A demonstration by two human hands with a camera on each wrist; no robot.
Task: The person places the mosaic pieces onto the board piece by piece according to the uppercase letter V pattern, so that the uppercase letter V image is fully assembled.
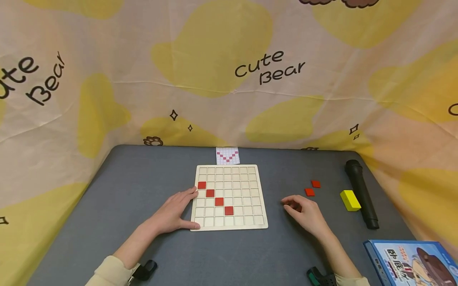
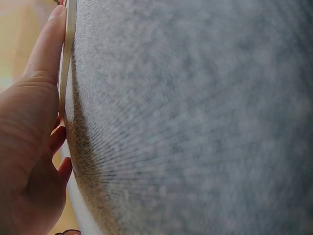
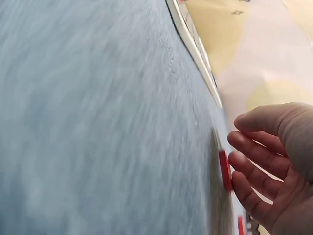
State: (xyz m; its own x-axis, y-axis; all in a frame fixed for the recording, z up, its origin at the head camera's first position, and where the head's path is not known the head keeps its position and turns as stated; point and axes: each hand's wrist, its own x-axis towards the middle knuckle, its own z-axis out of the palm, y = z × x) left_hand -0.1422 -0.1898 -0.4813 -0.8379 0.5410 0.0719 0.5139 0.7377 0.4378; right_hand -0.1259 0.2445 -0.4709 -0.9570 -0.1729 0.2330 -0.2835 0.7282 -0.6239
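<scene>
A square cream grid board (image 1: 247, 200) lies on the table, with red square tiles (image 1: 219, 201) in a diagonal descending to the right. At its left side rests my left hand (image 1: 171, 212), thumb at the lower left corner and fingertips on the left edge. In the left wrist view the thumb (image 2: 44, 54) lies along the board's edge. To the right of the board my right hand (image 1: 304, 212) hovers with loosely bent fingers, nothing between thumb and forefinger. Two loose red tiles (image 1: 309, 192) lie just beyond it; one tile (image 3: 225, 170) appears beside its fingers in the right wrist view.
Behind the board lies a small card (image 1: 227, 156) printed with a pink V pattern. On the right are a yellow block (image 1: 350, 200), a black microphone (image 1: 362, 194) and a blue box (image 1: 411, 262). A patterned cloth (image 1: 229, 79) hangs behind the grey table (image 1: 136, 178).
</scene>
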